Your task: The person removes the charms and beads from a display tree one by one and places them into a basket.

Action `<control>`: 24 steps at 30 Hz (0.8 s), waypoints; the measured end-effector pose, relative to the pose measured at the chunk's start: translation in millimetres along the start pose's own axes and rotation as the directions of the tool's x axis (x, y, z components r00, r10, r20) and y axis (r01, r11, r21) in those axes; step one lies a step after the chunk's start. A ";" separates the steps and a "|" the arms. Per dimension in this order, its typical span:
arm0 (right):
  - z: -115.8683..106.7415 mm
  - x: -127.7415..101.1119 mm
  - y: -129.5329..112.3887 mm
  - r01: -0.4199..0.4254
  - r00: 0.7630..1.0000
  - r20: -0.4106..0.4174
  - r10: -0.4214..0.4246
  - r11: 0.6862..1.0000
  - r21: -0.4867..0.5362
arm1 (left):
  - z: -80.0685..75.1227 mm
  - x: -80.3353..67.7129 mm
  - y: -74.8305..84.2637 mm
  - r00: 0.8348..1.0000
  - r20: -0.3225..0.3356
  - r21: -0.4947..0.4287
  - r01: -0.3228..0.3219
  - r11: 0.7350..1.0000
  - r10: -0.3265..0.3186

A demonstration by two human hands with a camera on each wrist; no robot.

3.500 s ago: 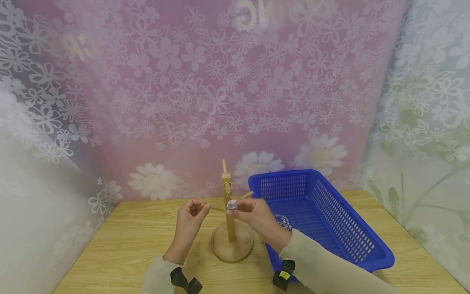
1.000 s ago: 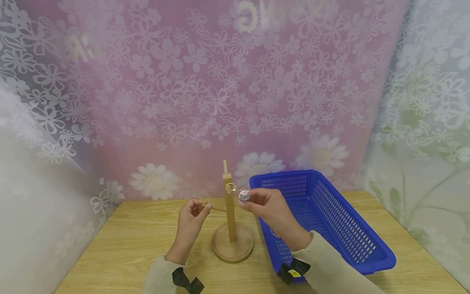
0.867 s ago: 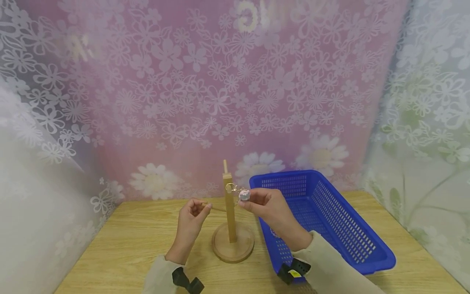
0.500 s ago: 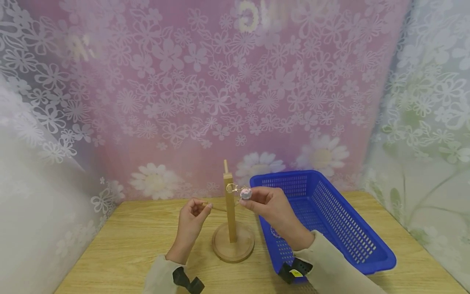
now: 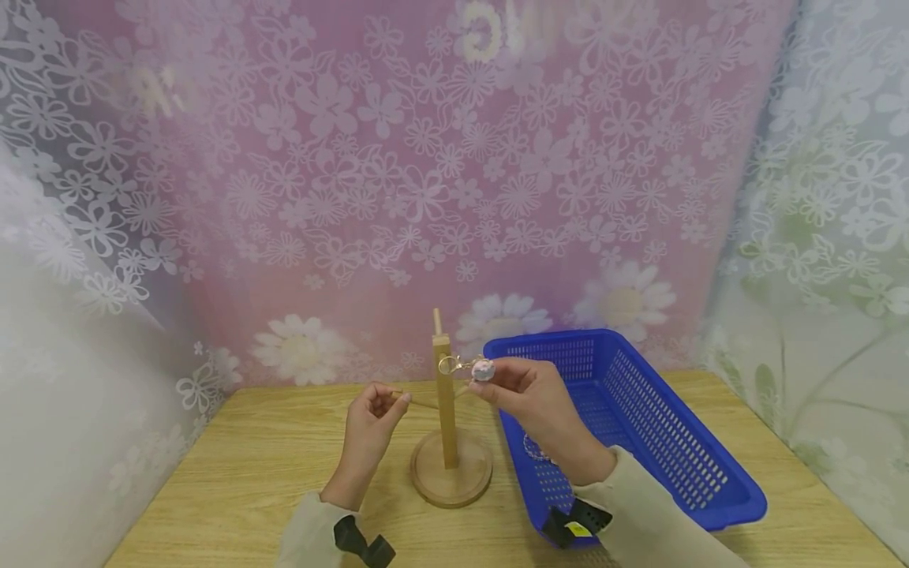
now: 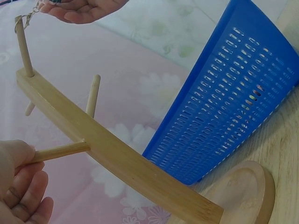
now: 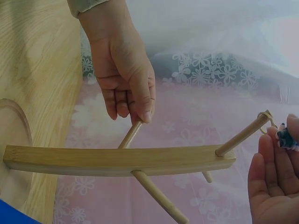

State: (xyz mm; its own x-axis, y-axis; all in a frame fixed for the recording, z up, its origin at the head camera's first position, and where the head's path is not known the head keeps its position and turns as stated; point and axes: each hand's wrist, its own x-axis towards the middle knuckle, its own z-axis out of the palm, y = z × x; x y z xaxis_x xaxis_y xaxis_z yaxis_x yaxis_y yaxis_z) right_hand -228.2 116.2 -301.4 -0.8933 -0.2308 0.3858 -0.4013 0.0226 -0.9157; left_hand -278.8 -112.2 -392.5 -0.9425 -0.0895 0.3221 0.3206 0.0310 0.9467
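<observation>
A wooden peg stand with a round base stands upright on the table. My left hand pinches the end of its left peg. My right hand holds a keychain's small charm between thumb and fingers, right of the post. The charm looks pale pink and grey from the head, with dark blue showing in the right wrist view. Its gold ring is around the tip of the upper peg that points toward me, and a short chain links ring and charm.
A blue perforated basket stands right of the stand, close to the right forearm. Inside it lies a clear beaded loop, partly hidden by the right wrist. A flowered curtain hangs behind the wooden table.
My right hand has moved right and slightly up with the charm, drawing the ring and chain from hanging to sideways. The left hand has stayed on its peg.
</observation>
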 end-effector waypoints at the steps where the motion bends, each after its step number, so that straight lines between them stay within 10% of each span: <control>1: -0.5 -0.2 -0.4 0.006 1.000 -0.004 -0.006 1.000 0.000 | 0.0 0.4 -0.4 1.000 0.000 0.002 0.001 1.000 -0.001; 24: -28.4 -10.7 5.3 -0.009 0.998 -0.055 0.006 0.998 -0.063 | 0.0 -0.1 -3.5 1.000 0.009 0.011 -0.007 1.000 0.007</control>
State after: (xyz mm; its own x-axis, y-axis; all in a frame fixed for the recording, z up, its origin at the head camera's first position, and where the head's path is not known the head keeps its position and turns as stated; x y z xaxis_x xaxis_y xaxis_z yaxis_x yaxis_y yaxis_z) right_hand -226.5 146.5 -307.2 -0.9054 -0.1768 0.3859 -0.4048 0.0860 -0.9103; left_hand -279.9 -112.3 -395.8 -0.9410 -0.0801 0.3289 0.3264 0.0428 0.9443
